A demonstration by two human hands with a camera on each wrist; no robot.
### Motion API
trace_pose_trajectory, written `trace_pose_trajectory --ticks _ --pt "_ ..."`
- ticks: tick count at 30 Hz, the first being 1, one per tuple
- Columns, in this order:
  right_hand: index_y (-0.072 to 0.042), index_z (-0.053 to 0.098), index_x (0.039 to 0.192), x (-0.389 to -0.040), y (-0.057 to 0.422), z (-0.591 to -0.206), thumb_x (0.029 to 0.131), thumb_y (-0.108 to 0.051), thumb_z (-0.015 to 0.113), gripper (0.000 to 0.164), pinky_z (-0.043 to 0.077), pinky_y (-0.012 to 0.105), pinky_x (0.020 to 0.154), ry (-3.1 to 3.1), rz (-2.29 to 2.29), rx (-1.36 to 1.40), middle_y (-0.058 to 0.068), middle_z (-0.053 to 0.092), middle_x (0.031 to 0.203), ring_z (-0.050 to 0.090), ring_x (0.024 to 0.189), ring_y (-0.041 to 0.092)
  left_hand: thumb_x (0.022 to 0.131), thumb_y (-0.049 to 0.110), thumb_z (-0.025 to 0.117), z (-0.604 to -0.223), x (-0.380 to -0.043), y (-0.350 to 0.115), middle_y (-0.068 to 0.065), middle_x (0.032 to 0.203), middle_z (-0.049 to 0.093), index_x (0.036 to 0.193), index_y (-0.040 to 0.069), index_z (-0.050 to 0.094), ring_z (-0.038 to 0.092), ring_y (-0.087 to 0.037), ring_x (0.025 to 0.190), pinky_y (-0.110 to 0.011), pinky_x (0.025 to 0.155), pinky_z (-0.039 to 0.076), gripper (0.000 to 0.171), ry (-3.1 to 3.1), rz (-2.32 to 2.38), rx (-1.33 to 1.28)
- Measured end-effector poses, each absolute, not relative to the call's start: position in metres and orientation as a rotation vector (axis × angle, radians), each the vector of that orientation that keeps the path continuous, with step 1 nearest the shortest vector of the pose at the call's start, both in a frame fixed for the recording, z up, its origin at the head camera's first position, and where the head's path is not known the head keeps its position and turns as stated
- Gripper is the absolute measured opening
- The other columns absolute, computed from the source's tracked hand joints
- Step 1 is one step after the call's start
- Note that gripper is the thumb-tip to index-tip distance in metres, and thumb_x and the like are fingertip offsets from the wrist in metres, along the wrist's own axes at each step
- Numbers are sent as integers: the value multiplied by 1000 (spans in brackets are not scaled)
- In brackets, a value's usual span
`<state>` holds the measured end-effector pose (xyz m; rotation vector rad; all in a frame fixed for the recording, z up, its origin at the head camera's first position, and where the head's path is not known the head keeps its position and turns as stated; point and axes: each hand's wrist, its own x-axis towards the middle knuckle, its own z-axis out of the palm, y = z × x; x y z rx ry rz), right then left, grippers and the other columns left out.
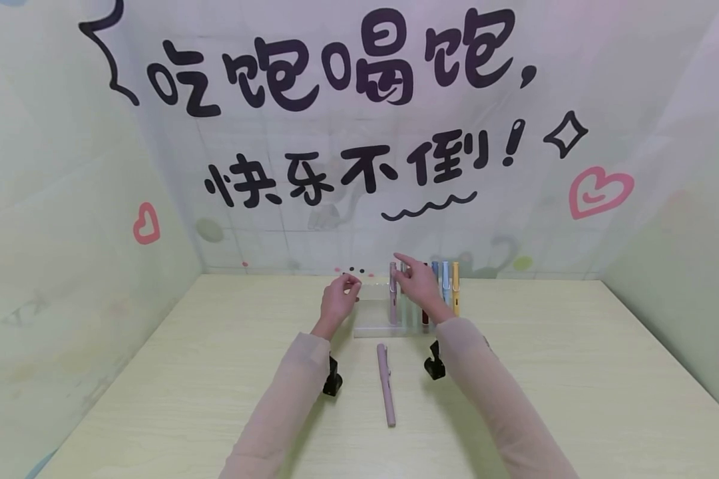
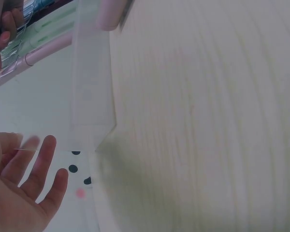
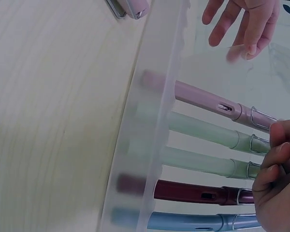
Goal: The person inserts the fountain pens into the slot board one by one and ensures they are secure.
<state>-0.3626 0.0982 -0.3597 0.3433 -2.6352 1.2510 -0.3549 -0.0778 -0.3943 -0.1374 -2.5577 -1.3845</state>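
A clear pen stand point(image 1: 373, 330) holds a row of upright fountain pens. My left hand point(image 1: 339, 297) is at the stand's left side, thumb and index finger pinching the edge of its clear back panel point(image 2: 43, 111), other fingers spread. My right hand point(image 1: 421, 285) is at the cap of the leftmost standing pen, a lilac one point(image 3: 203, 99). Its thumb is at the cap, the index finger reaches across the top, and the remaining fingers curl. Beside that pen stand two pale green pens point(image 3: 203, 129), a dark red pen point(image 3: 188, 191) and a blue pen point(image 3: 183, 221).
Another lilac pen point(image 1: 386, 386) lies on the pale wooden table point(image 1: 216, 372), in front of the stand and between my forearms. At the row's right end stand a light blue pen point(image 1: 446, 283) and a yellow pen point(image 1: 456, 286). A printed backdrop point(image 1: 263, 246) hangs behind.
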Motion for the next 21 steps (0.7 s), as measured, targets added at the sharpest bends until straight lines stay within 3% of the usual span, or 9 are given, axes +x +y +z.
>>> trace_pose_trajectory --ticks 21 --pt "-10 61 97 -334 107 -385 86 -21 57 16 35 25 41 -2648 1349 463 3 52 57 49 49 16 90 15 51 -395 -355 -78 -14 101 62 96 3 58 63 -21 73 -32 68 48 15 -2553 -1396 -136"
